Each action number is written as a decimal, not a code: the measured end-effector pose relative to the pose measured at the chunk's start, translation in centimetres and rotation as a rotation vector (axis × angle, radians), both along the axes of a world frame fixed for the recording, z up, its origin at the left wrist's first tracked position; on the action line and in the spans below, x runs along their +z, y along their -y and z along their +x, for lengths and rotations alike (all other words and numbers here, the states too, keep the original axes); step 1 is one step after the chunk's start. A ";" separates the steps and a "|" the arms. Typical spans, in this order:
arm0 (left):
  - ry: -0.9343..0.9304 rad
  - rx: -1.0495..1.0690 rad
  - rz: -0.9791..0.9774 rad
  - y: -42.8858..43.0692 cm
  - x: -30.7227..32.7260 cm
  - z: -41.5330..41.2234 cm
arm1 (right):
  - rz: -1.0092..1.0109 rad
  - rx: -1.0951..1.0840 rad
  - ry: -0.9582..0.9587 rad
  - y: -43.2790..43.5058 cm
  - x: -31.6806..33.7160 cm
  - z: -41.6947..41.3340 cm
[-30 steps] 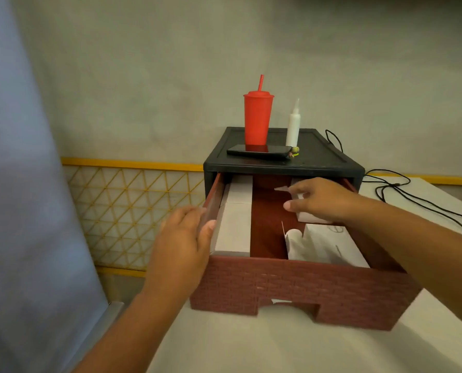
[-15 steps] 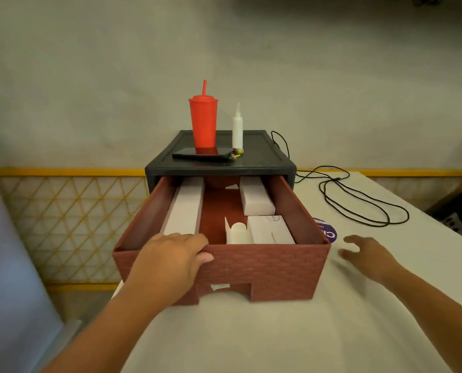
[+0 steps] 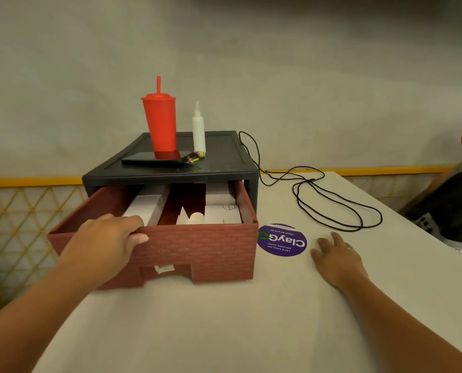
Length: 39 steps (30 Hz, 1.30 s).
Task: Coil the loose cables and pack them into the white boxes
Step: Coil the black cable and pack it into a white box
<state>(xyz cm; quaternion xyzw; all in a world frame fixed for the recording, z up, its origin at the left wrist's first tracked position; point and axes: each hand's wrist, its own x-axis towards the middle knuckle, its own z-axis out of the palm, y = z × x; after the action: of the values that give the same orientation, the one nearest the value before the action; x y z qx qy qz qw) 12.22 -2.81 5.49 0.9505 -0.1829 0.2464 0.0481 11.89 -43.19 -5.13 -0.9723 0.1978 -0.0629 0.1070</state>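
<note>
A brick-patterned red drawer (image 3: pixel 203 254) is pulled out of a black cabinet (image 3: pixel 224 168). Inside lie white boxes: a long one (image 3: pixel 146 208) on the left, two (image 3: pixel 221 212) on the right, and a small open one (image 3: pixel 191 219) in the middle. My left hand (image 3: pixel 108 243) grips the drawer's front rim, fingers curled over it. My right hand (image 3: pixel 334 254) rests flat on the white table, fingers spread, holding nothing. A loose black cable (image 3: pixel 332 203) sprawls in loops on the table beyond my right hand and runs up behind the cabinet.
A red tumbler with straw (image 3: pixel 160 125), a white squeeze bottle (image 3: pixel 199 130) and a black phone (image 3: pixel 154 162) sit on the cabinet top. A round purple sticker (image 3: pixel 282 240) lies beside the drawer. Dark items (image 3: pixel 450 208) stand off the table's right edge.
My right hand left the drawer and came down flat on the table to its right. My left hand shifted from the drawer's left side to its front rim. The view swung right.
</note>
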 end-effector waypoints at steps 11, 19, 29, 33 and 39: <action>-0.051 0.240 0.065 2.5 0.6 5.6 | -0.005 -0.012 -0.015 2.4 -0.2 4.2; 0.039 0.408 0.167 4.1 -0.4 5.5 | -0.044 0.047 0.106 1.4 -0.4 2.3; 0.026 -0.032 -0.012 7.1 -9.9 -2.0 | 0.052 0.340 0.224 -2.3 -1.2 -5.9; -0.143 -0.309 -0.148 10.4 -12.4 -5.4 | 0.156 0.509 0.241 -4.2 -1.7 -8.8; -0.433 -0.416 -0.059 12.3 -11.9 -8.1 | 0.438 0.678 0.175 -7.2 -1.0 -13.0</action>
<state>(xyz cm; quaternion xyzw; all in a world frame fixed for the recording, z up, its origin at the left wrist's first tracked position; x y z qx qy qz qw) 4.15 -15.08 -6.43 0.9212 -0.3521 0.0283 0.1630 -1.12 -36.03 -6.13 -0.9276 -0.1347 -0.0630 0.3426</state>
